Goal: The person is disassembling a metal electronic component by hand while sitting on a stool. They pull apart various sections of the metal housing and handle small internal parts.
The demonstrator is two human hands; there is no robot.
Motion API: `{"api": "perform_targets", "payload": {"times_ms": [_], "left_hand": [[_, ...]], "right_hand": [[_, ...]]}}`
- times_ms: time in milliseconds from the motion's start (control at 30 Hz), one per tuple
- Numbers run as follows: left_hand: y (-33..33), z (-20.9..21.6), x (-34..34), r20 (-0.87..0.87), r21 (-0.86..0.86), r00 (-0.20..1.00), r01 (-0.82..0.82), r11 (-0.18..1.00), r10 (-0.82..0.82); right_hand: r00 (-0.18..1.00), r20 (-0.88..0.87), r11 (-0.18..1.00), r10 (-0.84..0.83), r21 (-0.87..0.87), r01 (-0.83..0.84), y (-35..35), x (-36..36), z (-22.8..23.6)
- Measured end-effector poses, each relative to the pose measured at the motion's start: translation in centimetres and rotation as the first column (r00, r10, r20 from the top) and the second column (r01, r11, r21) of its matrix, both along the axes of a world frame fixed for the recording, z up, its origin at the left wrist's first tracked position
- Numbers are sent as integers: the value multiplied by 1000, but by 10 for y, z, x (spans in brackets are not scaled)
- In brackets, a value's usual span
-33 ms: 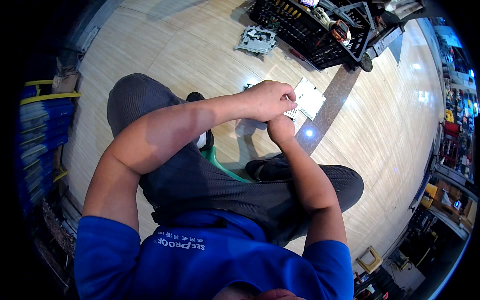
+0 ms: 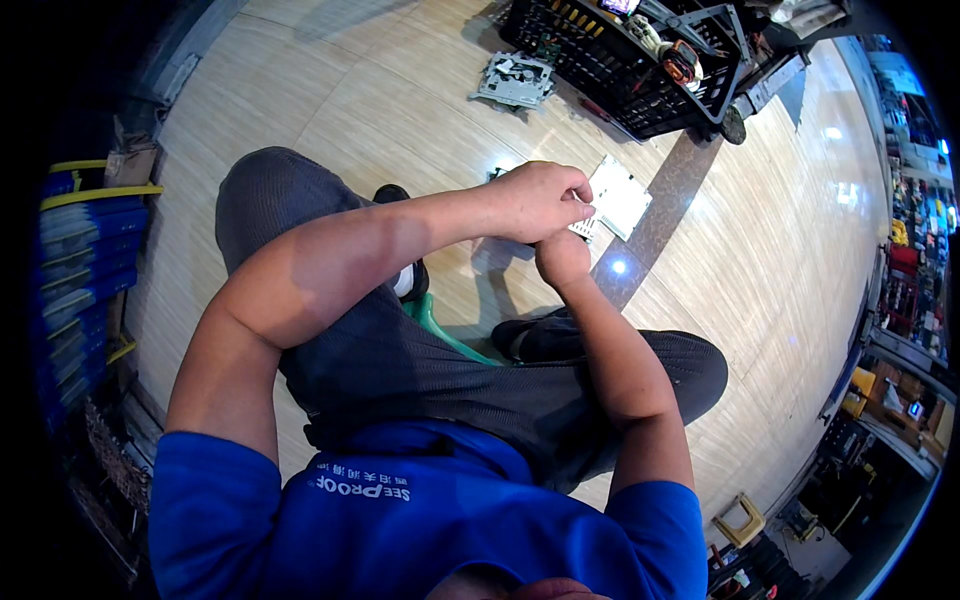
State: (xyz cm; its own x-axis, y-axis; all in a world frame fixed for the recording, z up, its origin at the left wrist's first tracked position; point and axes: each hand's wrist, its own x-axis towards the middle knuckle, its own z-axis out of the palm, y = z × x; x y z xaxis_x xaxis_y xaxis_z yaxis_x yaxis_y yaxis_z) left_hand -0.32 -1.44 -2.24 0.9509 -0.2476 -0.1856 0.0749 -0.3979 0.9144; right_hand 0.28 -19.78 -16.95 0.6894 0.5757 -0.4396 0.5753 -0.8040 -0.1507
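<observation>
Close together over the floor, my left hand (image 2: 540, 200) lies above and my right hand (image 2: 562, 262) just below it. Between them shows the edge of a pale slotted metal part (image 2: 582, 229); the rest is hidden. The right fingers are closed around the near side of this part. My left thumb and fingers are bent together over its upper edge, and what they pinch cannot be made out. Just beyond the fingertips, a flat silver-white metal plate (image 2: 622, 198) lies on the floor. A small dark piece (image 2: 496, 174) peeks out behind the left wrist.
A black plastic basket (image 2: 610, 85) full of tools and cables stands ahead. Beside it lies a metal mechanism frame (image 2: 515, 80). Under my crossed legs is a green curved seat edge (image 2: 440, 325). Blue bins (image 2: 90, 260) are stacked at left; stocked shelves (image 2: 905, 250) line the right.
</observation>
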Motion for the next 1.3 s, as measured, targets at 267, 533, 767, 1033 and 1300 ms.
{"api": "perform_targets", "payload": {"times_ms": [267,533,767,1033,1300], "left_hand": [[2,-1,3,21,6,1000,12,1000,-13],[7,8,6,-13,-37,1000,2,999,-2],[12,5,-4,129,324,981,95,941,-143],[9,-16,-16,-237,661,809,540,522,-537],[3,-21,-23,-285,633,778,591,500,-559]], "right_hand": [[989,41,951,-139,283,121,-9,7,10],[973,-28,957,-227,178,228,-19,22,88],[943,9,851,-334,432,298,-59,-4,145],[941,-4,898,-340,296,326,-64,-4,128],[987,-1,946,-162,284,156,-37,-3,93]]}}
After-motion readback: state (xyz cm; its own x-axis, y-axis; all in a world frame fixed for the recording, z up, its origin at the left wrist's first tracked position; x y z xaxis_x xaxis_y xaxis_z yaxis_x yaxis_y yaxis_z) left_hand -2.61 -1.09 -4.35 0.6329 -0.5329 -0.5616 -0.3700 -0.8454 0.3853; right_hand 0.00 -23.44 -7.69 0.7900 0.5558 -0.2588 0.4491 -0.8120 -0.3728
